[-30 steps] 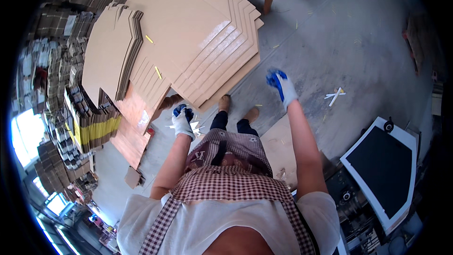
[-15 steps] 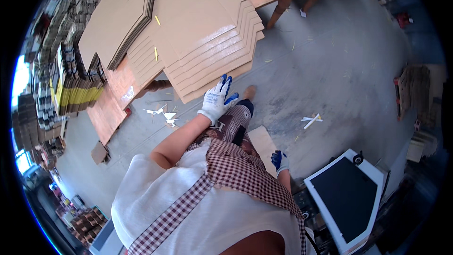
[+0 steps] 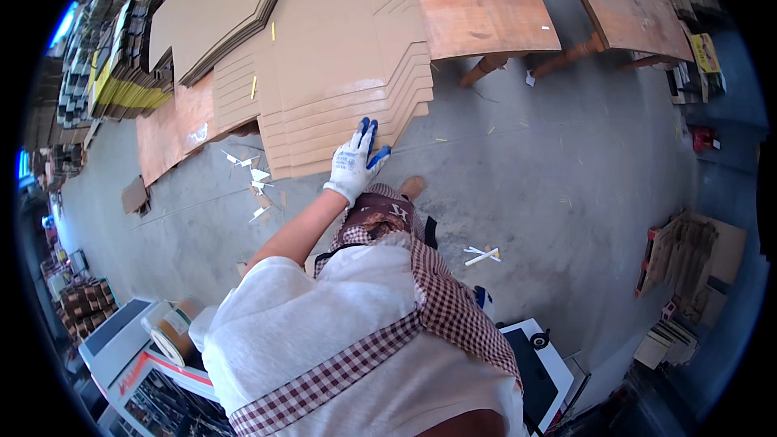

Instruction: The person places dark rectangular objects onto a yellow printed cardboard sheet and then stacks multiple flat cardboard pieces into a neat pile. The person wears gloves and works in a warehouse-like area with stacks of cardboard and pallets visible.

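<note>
Touching cardboard edge [image 3: 301, 163], perhaps, left fingers [image 3: 358, 139]; broad floor [image 3: 558, 186] rightward.

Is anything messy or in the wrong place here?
Yes, the floor looks littered. White scraps lie scattered left of the cardboard sheets, and a few white strips lie in a jumble farther right. They look odd because they seem dropped, not neatly piled.

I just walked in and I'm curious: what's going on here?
A person's left hand, gloved in white and blue, is at the near edge of fanned, flat brown cardboard sheets, fingers outstretched; whether it touches is unclear. The right hand, also gloved, is mostly hidden beside the checked apron.
</note>
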`<state>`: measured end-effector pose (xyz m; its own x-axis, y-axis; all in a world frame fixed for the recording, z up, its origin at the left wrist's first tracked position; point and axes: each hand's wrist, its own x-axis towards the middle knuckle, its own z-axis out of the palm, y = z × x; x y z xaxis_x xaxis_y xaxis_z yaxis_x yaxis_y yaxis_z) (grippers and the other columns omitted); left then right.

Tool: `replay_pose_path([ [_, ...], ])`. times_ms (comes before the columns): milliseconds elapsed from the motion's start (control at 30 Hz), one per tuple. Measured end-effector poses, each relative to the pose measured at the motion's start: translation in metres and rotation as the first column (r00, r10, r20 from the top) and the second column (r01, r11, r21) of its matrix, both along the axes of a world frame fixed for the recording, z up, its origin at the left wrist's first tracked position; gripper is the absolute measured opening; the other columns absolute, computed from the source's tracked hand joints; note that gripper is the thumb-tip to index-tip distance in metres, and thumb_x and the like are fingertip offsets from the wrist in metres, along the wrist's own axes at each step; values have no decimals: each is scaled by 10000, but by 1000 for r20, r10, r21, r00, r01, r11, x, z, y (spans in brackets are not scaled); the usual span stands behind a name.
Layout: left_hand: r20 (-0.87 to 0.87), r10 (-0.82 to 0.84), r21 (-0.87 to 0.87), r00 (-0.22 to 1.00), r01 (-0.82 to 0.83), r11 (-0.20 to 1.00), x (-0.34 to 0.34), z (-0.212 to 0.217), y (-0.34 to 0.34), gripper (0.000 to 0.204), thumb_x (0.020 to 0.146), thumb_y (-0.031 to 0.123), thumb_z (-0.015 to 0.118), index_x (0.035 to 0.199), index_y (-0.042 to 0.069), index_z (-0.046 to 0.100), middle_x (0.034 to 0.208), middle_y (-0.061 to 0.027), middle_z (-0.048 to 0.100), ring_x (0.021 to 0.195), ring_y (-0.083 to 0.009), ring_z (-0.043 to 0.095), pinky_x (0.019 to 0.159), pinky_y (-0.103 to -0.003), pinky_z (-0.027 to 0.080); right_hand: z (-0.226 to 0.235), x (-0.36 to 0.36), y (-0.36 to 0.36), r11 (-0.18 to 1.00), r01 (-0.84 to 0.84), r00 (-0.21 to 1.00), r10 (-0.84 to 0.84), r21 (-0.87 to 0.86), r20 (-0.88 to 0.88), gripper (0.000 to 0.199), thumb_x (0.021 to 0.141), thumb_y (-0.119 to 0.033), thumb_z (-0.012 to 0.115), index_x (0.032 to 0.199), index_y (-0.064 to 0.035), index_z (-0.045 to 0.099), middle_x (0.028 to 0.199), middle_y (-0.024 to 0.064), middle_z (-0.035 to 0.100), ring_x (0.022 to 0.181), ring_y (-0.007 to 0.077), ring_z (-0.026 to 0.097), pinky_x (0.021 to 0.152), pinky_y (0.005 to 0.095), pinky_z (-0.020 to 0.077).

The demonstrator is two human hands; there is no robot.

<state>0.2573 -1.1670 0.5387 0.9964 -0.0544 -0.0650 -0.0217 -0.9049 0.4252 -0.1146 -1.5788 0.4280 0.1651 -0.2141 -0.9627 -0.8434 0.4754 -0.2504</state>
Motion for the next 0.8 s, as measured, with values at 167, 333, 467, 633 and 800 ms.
replay_pose_path([
  [167, 60, -162, -230, 985, 171, 958, 110, 31, -151, 578, 902, 307, 696, 1386, 40, 530, 1300, -226, 604, 1113, -387, 623, 933, -445, 511, 13, 41, -81, 994, 58, 998, -57, 92, -7, 234, 984, -356, 504, 1025, -157, 620, 938, 25, 631, 763, 189, 599, 678, 327, 475],
  [333, 244, -785, -261, 570, 818, 513, 152, 85, -367, 507, 907, 313, 672, 1313, 23, 585, 1163, -223, 646, 982, -378, 642, 881, -429, 515, -8, 115, -157, 957, 103, 990, -125, 270, 65, 174, 976, -322, 508, 900, -185, 584, 781, -15, 568, 638, 167, 541, 581, 311, 448],
  [467, 229, -955, -336, 187, 936, 102, 152, 58, -508, 519, 910, 391, 654, 1308, 61, 607, 1198, -190, 655, 1036, -356, 640, 933, -429, 493, -59, 108, -223, 891, 370, 908, -406, 263, 99, 172, 986, -291, 523, 867, -179, 577, 675, -22, 538, 531, 149, 499, 481, 304, 411],
  [633, -27, -995, -299, 94, 949, 98, 220, -50, -720, 506, 917, 442, 605, 1257, 67, 619, 1202, -182, 663, 1085, -375, 631, 937, -449, 496, -116, 111, -369, 824, 506, 788, -562, 256, 253, 172, 1008, -284, 544, 929, -143, 602, 631, -8, 564, 469, 141, 501, 413, 297, 389],
  [800, -944, -10, -247, 328, -689, 681, 366, -236, -667, 373, 990, 440, 501, 751, 156, 551, 629, -28, 389, 554, -198, 366, 530, -441, 357, -91, 237, -558, 955, 281, 957, -272, -91, 102, 277, 968, -372, 601, 924, -114, 690, 726, 29, 669, 534, 158, 582, 479, 336, 439],
])
